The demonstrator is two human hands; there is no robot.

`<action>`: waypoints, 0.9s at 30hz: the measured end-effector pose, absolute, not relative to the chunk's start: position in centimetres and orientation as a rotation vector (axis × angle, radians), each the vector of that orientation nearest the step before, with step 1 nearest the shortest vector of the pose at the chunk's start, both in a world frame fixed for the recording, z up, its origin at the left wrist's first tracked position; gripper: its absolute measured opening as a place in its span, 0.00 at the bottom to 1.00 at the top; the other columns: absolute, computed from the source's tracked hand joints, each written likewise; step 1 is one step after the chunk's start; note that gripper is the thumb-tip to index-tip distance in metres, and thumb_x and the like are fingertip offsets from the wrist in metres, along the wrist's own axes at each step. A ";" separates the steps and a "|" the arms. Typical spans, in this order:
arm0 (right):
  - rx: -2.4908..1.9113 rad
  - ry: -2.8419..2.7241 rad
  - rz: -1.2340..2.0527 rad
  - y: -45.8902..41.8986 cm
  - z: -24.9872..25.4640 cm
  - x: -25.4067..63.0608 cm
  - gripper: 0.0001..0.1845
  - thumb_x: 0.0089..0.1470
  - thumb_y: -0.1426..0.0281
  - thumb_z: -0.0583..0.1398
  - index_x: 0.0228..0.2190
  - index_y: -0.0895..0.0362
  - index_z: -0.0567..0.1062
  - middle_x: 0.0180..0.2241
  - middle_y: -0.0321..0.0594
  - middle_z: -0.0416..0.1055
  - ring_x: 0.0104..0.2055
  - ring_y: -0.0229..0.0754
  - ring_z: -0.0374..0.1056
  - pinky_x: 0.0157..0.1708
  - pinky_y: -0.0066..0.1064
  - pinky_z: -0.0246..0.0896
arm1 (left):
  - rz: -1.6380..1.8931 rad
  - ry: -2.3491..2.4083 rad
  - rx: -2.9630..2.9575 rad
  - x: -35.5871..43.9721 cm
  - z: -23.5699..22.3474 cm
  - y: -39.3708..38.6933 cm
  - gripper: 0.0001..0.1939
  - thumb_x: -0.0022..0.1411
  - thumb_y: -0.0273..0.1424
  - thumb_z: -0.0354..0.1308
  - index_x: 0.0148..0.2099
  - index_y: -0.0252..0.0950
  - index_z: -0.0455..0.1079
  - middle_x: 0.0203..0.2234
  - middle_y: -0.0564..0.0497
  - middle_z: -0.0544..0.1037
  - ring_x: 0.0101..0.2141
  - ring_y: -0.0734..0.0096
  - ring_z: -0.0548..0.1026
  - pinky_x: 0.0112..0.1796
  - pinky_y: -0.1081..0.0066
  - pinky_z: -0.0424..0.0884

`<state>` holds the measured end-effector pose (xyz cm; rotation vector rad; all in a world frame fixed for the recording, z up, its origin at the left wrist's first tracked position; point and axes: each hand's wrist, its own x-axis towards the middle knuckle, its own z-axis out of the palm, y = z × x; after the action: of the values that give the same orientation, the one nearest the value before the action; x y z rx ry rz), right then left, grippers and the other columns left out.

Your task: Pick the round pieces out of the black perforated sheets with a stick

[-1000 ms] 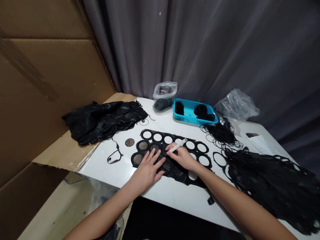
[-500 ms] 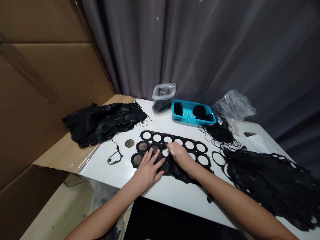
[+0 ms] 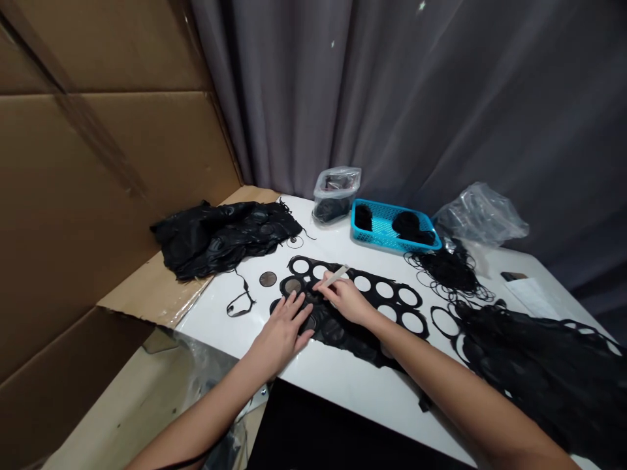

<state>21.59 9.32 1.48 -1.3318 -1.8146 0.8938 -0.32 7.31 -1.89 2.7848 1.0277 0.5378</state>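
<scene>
Two bare forearms reaching in from the bottom of the view, ending in hands over a white table (image 3: 343,385). Left hand (image 3: 281,333) open and palm down, fingers spread, pressing on a black perforated sheet (image 3: 373,286). Right hand (image 3: 347,300) curled, thumb and fingers pinching a slim white marker (image 3: 333,276), upper end slanting away, lower end lost among the fingers just above the sheet. Sheet lying in the middle of the table under both hands: rows of round openings in a black film, near part rumpled, white tabletop showing through most holes. Brownish see-through discs (image 3: 292,286) filling a few openings beside the left hand's fingers. Work in hand, as far as it shows: sheet held down by one hand, marker held at it by the other. One loose disc (image 3: 267,279) and a thin looped black cord (image 3: 241,305) just left of the sheet. Crumpled black sheets (image 3: 225,235) farther left, a larger heap (image 3: 539,365) at right. Tangled black rings (image 3: 448,274) beyond the sheet, near a turquoise plastic basket (image 3: 377,228) holding black bundles, a zip bag (image 3: 337,192), a crumpled clear plastic bag (image 3: 480,215) and a sheet of paper (image 3: 533,297). Cardboard panels (image 3: 98,163) at left, grey curtain (image 3: 441,98) behind.
</scene>
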 end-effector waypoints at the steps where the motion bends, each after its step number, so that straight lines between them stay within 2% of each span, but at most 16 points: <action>1: -1.332 -1.821 0.925 9.2 1.4 21.4 0.09 0.63 0.66 0.54 0.34 0.54 0.73 0.39 0.40 0.77 0.42 0.44 0.73 0.44 0.34 0.64 | 0.533 1.031 2.784 -0.4 -1.9 7.2 0.23 0.68 0.35 0.56 0.63 0.35 0.64 0.64 0.39 0.64 0.66 0.48 0.57 0.61 0.46 0.60; 4: -1.346 -1.832 0.953 9.1 1.1 21.4 0.07 0.61 0.68 0.56 0.36 0.55 0.73 0.39 0.40 0.76 0.43 0.45 0.72 0.45 0.36 0.63 | 0.517 1.042 2.790 -0.3 -1.9 7.1 0.24 0.68 0.34 0.57 0.63 0.34 0.65 0.64 0.38 0.63 0.66 0.46 0.56 0.61 0.45 0.59; 10: -1.376 -1.839 0.923 9.3 1.1 21.4 0.06 0.61 0.68 0.56 0.35 0.55 0.72 0.38 0.40 0.75 0.39 0.43 0.70 0.39 0.34 0.63 | 0.494 1.039 2.784 -0.3 -1.8 7.1 0.25 0.68 0.35 0.57 0.64 0.35 0.64 0.65 0.38 0.63 0.66 0.46 0.57 0.61 0.44 0.59; 14: -1.361 -1.866 0.880 9.1 0.9 21.1 0.04 0.61 0.69 0.56 0.34 0.55 0.71 0.38 0.41 0.74 0.40 0.44 0.70 0.42 0.35 0.64 | 0.474 1.039 2.785 -0.3 -1.7 7.1 0.25 0.68 0.34 0.57 0.64 0.34 0.64 0.65 0.37 0.62 0.66 0.45 0.56 0.61 0.44 0.59; 20: -1.279 -2.142 0.485 7.8 -0.6 20.0 0.08 0.65 0.72 0.51 0.36 0.54 0.70 0.39 0.44 0.72 0.45 0.47 0.66 0.46 0.40 0.64 | 0.486 1.107 2.773 -0.2 -1.5 6.9 0.28 0.65 0.34 0.61 0.65 0.38 0.63 0.67 0.38 0.58 0.67 0.37 0.52 0.60 0.41 0.60; 23: -1.386 -1.999 0.415 8.8 -0.3 21.6 0.11 0.66 0.71 0.49 0.35 0.54 0.70 0.36 0.43 0.73 0.39 0.47 0.68 0.41 0.37 0.64 | 0.491 1.126 2.778 -0.1 -1.5 6.9 0.27 0.64 0.34 0.62 0.63 0.38 0.66 0.66 0.38 0.59 0.66 0.35 0.53 0.59 0.40 0.60; 27: -1.603 -1.572 0.341 11.8 1.8 25.0 0.15 0.65 0.63 0.51 0.32 0.56 0.73 0.29 0.41 0.72 0.31 0.46 0.68 0.36 0.35 0.61 | 0.531 1.136 2.771 0.0 -1.6 6.8 0.26 0.63 0.34 0.62 0.63 0.38 0.67 0.65 0.39 0.61 0.66 0.35 0.53 0.58 0.39 0.61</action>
<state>25.01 11.80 1.76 -1.6026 -1.5721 0.3405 0.00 6.76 -1.64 2.7709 1.1355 0.5314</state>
